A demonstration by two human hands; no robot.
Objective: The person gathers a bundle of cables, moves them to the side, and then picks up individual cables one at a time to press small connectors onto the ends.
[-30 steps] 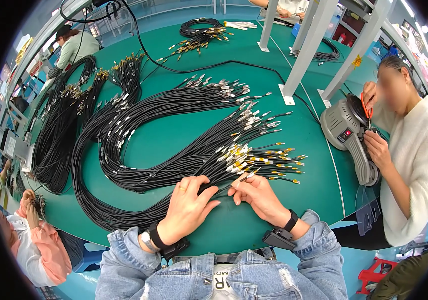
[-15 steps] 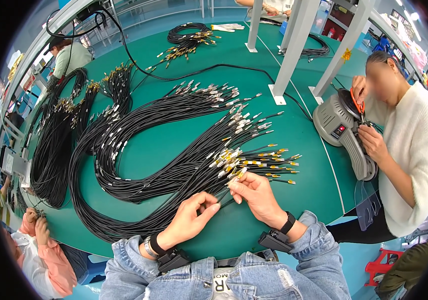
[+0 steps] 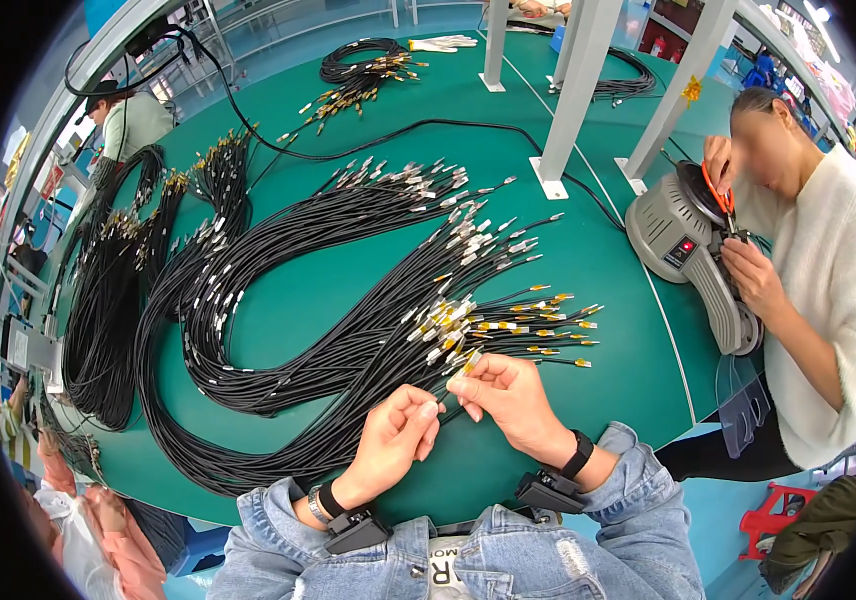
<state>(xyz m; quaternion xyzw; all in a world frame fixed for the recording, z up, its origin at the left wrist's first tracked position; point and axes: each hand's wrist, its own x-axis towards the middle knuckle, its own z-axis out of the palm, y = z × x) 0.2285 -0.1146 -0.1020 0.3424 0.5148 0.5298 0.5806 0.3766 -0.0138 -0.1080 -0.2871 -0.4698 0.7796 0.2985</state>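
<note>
A large curved bundle of thin black cables (image 3: 278, 385) lies across the green table, its ends carrying white tags and yellow and silver tips. In front of the nearest ends, my right hand (image 3: 511, 402) pinches one black cable (image 3: 445, 384) close to its yellow-tagged end between thumb and forefinger. Just left of it, my left hand (image 3: 393, 435) is closed, thumb against the curled fingers, at the same cable; the exact grip is partly hidden by the fingers. Several yellow-tipped cable ends (image 3: 548, 325) fan out beyond my right hand.
On the right, a person in a white sweater holds orange-handled pliers (image 3: 718, 195) beside a grey machine (image 3: 683, 245). Grey posts (image 3: 578, 110) rise from the green table (image 3: 608, 390). More cable bundles (image 3: 103, 330) hang at left; a coil (image 3: 363, 65) and white gloves (image 3: 443, 44) lie farther back.
My left hand has moved slightly right, its fingers closing nearer to my right hand. My right hand has shifted a little down and left. The view has tilted slightly.
</note>
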